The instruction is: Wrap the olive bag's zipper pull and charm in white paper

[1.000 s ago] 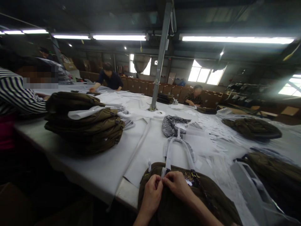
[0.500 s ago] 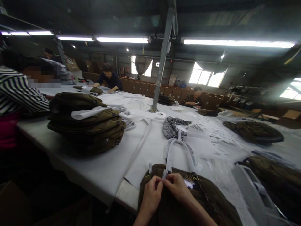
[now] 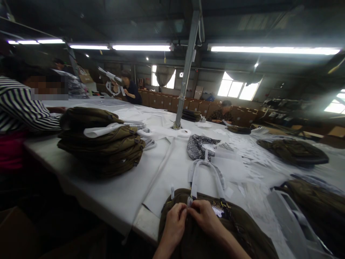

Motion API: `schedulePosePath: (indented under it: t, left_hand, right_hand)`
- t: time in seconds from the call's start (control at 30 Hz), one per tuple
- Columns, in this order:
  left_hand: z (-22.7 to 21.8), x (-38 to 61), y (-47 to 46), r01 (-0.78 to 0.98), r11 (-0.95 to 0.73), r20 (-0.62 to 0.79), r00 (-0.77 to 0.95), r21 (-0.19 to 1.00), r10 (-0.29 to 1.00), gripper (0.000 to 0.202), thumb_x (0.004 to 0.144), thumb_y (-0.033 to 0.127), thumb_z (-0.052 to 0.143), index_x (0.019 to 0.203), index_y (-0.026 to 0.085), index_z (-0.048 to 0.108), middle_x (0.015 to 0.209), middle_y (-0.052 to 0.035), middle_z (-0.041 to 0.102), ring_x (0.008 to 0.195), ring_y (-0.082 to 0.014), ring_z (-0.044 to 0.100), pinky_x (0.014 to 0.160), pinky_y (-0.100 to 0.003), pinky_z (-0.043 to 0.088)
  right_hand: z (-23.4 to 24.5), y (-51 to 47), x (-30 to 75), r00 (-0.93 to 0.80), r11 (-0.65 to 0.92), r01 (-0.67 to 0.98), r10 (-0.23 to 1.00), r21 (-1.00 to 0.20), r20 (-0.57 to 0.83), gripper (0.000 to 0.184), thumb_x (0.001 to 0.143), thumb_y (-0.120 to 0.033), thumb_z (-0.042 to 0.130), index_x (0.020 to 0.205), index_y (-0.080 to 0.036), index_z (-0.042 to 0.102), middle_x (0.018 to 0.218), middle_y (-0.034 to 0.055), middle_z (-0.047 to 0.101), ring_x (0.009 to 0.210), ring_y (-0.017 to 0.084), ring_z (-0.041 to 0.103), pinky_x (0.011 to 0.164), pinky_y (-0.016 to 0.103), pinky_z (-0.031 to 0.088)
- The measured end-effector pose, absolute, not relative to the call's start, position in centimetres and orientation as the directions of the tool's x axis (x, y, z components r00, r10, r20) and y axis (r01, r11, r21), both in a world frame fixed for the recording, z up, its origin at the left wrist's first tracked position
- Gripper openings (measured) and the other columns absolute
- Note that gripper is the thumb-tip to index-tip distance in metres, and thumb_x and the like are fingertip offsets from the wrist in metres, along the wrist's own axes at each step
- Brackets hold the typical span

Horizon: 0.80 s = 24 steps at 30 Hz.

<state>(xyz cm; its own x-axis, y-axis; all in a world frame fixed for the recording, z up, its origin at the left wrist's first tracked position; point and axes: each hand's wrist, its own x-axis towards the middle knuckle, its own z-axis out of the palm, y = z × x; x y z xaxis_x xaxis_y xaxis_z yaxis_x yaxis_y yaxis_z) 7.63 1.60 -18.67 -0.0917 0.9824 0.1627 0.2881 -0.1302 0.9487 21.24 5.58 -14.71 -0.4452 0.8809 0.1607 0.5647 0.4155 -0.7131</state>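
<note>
An olive-green bag (image 3: 212, 233) lies before me at the table's edge, its handle (image 3: 206, 169) wrapped in white and standing up at the far side. My left hand (image 3: 174, 221) and my right hand (image 3: 205, 215) meet at the bag's upper part, fingertips pinched together. Between them a small whitish wrapping strip (image 3: 189, 201) sticks up; what it covers is hidden by my fingers. A similar pale strip (image 3: 172, 191) stands at the bag's left corner. Gold-coloured bits and a white patch (image 3: 219, 211) show right of my right hand.
A stack of olive bags (image 3: 102, 147) stands left on the white-covered table (image 3: 121, 201). A metal post (image 3: 185, 72) rises mid-table. A grey plastic object (image 3: 291, 219) and more bags (image 3: 296, 151) lie right. Black-and-white speckled material (image 3: 201, 145) lies ahead. Co-workers sit around, one in stripes (image 3: 24, 104).
My hands stay at the same spot, and less of the whitish strip shows above my fingers. A co-worker at the far left has raised white-wrapped straps off the table.
</note>
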Motion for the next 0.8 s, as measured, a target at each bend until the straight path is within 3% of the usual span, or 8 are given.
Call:
schedulePosePath:
  t: [0.13, 0.33, 0.4, 0.47, 0.57, 0.8]
  left_hand:
    - [-18.8, 7.5, 1.7, 0.301, -0.154, 0.178, -0.051, 0.941, 0.983, 0.019, 0.084, 0.024, 0.038, 0.076, 0.019, 0.054, 0.077, -0.0008, 0.058, 0.074, -0.0143, 0.054, 0.07, -0.024, 0.04]
    - [-19.0, 7.8, 1.7, 0.241, -0.053, 0.088, -0.138, 0.969, 0.987, 0.02, 0.083, 0.028, 0.04, 0.069, 0.019, 0.05, 0.062, 0.004, 0.046, 0.06, -0.0115, 0.045, 0.056, -0.021, 0.033]
    - [-19.1, 8.0, 1.7, 0.226, -0.031, 0.071, -0.173, 0.974, 0.982, 0.02, 0.083, 0.028, 0.04, 0.068, 0.019, 0.05, 0.062, 0.0037, 0.047, 0.061, -0.0118, 0.045, 0.057, -0.021, 0.034]
    - [-19.1, 8.2, 1.6, 0.233, -0.01, 0.062, -0.217, 0.972, 0.974, 0.019, 0.083, 0.028, 0.041, 0.068, 0.019, 0.049, 0.061, 0.0037, 0.047, 0.06, -0.0118, 0.045, 0.058, -0.022, 0.034]
    - [-19.1, 8.6, 1.5, 0.26, -0.001, 0.074, -0.27, 0.965, 0.96, 0.018, 0.082, 0.028, 0.042, 0.068, 0.02, 0.048, 0.061, 0.0037, 0.047, 0.059, -0.0121, 0.045, 0.059, -0.022, 0.034]
    - [-19.7, 9.3, 1.0, 0.321, -0.053, 0.154, -0.297, 0.946, 0.942, 0.016, 0.085, 0.029, 0.041, 0.073, 0.02, 0.048, 0.069, 0.0006, 0.054, 0.064, -0.0144, 0.051, 0.062, -0.025, 0.038]
  right_hand:
    - [-14.3, 5.9, 21.7, -0.489, 0.49, 0.593, 0.85, -0.639, 0.197, 0.021, 0.075, -0.022, 0.055, 0.056, -0.017, 0.063, 0.055, -0.0012, 0.06, 0.054, 0.013, 0.052, 0.052, 0.022, 0.032]
    - [-13.9, 7.2, 22.2, -0.551, 0.479, 0.524, 0.821, -0.704, 0.149, 0.015, 0.077, -0.021, 0.053, 0.073, -0.018, 0.068, 0.068, 0.0008, 0.067, 0.065, 0.016, 0.061, 0.062, 0.023, 0.042]
    - [-14.0, 7.6, 22.9, -0.478, 0.477, 0.56, 0.854, -0.677, 0.206, 0.019, 0.08, -0.023, 0.049, 0.076, -0.018, 0.067, 0.072, 0.0029, 0.068, 0.069, 0.018, 0.061, 0.066, 0.025, 0.043]
    - [-14.0, 7.4, 23.7, -0.29, 0.407, 0.622, 0.913, -0.669, 0.286, 0.022, 0.081, -0.026, 0.048, 0.08, -0.017, 0.067, 0.078, 0.0059, 0.069, 0.075, 0.02, 0.062, 0.071, 0.029, 0.044]
    - [-14.0, 5.6, 23.9, -0.09, 0.285, 0.602, 0.952, -0.746, 0.291, 0.021, 0.081, -0.029, 0.05, 0.089, -0.018, 0.066, 0.087, 0.0079, 0.07, 0.081, 0.023, 0.063, 0.074, 0.03, 0.046]
    - [-15.6, 1.8, 20.4, -0.171, 0.247, 0.462, 0.967, -0.852, 0.188, 0.027, 0.08, -0.023, 0.05, 0.102, -0.016, 0.063, 0.091, 0.0084, 0.07, 0.084, 0.022, 0.064, 0.076, 0.029, 0.049]
